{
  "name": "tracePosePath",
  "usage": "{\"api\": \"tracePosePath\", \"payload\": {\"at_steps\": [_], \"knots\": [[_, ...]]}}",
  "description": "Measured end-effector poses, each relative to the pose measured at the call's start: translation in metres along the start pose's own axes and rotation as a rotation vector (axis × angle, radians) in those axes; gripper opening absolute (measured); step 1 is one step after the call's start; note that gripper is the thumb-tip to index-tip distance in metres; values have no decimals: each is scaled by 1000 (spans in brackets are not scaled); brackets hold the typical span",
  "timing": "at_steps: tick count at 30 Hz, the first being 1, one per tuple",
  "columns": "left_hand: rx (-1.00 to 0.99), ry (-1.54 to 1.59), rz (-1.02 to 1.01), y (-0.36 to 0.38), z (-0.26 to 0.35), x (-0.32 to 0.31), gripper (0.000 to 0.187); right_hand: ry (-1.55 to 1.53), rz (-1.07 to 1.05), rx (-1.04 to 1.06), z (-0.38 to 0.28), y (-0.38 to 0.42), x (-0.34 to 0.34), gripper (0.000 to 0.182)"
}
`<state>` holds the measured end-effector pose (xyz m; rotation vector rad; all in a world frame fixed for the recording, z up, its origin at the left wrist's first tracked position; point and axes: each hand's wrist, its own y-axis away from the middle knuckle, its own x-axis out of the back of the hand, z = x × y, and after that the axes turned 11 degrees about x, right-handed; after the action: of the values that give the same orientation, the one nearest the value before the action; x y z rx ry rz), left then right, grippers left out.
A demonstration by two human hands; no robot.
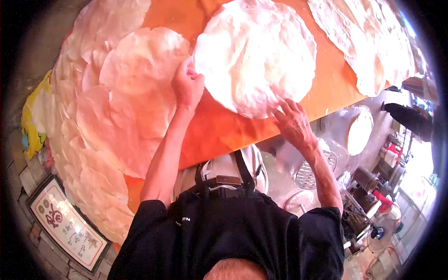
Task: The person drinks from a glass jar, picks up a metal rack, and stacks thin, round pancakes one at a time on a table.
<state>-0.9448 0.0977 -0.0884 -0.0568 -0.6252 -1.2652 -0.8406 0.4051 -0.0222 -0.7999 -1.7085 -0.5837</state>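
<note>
A large, thin round flatbread [261, 56] lies on the orange cloth [224, 130], pale and brightly lit. At its left edge my left hand [188, 86] is closed, thumb and fingers pinching the rim. My right hand [294, 123] rests over the near right edge, fingers apart with the tips touching the sheet. Left of my left hand, overlapping flatbreads [126, 112] cover much of the cloth. More wrinkled flatbreads [368, 42] are spread at the far right.
Below the table's edge at right stand a slatted stool [316, 170] and a round pale disc [359, 134]. Cluttered equipment [366, 179] fills the right side. A framed calligraphy panel [70, 224] is at lower left, and a yellow bag [33, 119] hangs at the left edge.
</note>
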Motion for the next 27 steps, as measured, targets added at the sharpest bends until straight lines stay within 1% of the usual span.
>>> {"api": "tracePosePath", "payload": {"at_steps": [3, 4, 6, 8, 9, 10, 12, 14, 16, 18, 19, 20, 21, 22, 24, 25, 26, 27], "knots": [[-125, -146, 13, 6, -7, -4, 38, -78, 99, -229, -11, -20, 18, 34], [-238, -158, 4, 3, -6, -5, 34, 8, 117, -248, -7, -38, 21, 41], [-391, -302, 77, 13, 0, 2, 33, 120, 267, -179, -5, -80, 17, 45], [-336, -262, -41, 35, 13, 26, 32, 77, 89, -200, -13, -112, -2, 50], [-338, -206, -8, 45, 16, 39, 33, -96, -26, -162, -22, -128, -2, 51], [-345, -223, 14, 53, 10, 55, 34, -260, 142, -118, -36, -148, -12, 52], [-358, -248, 52, 66, -5, 96, 34, -502, 299, -188, -64, -194, -13, 50], [-351, -370, 153, 78, -27, 139, 39, -209, 421, -58, -44, -247, -48, 49], [-319, -511, 256, 83, -55, 180, 44, -239, 409, -85, -15, -301, -83, 56], [-275, -649, 375, 82, -84, 212, 51, -238, 261, -244, -9, -336, -78, 65], [-201, -688, 386, 77, -99, 221, 60, -263, 341, -260, 22, -355, -105, 69], [-188, -701, 362, 76, -110, 225, 61, -287, 418, -279, 47, -366, -131, 72], [-179, -711, 339, 74, -119, 227, 62, -625, 16, -374, 9, -358, -62, 70], [-173, -720, 315, 72, -124, 228, 63, -635, -10, -350, 1, -365, -56, 62], [-201, -743, 339, 77, -123, 231, 55, -661, -72, -308, -11, -371, -54, 46], [-217, -754, 354, 78, -123, 230, 52, -464, 102, -169, -30, -372, -42, 27], [-274, -750, 375, 77, -129, 233, 46, -261, 273, -35, -45, -369, -29, 9], [-333, -743, 393, 74, -139, 240, 40, -461, 369, 74, -53, -369, -13, 17]]}}
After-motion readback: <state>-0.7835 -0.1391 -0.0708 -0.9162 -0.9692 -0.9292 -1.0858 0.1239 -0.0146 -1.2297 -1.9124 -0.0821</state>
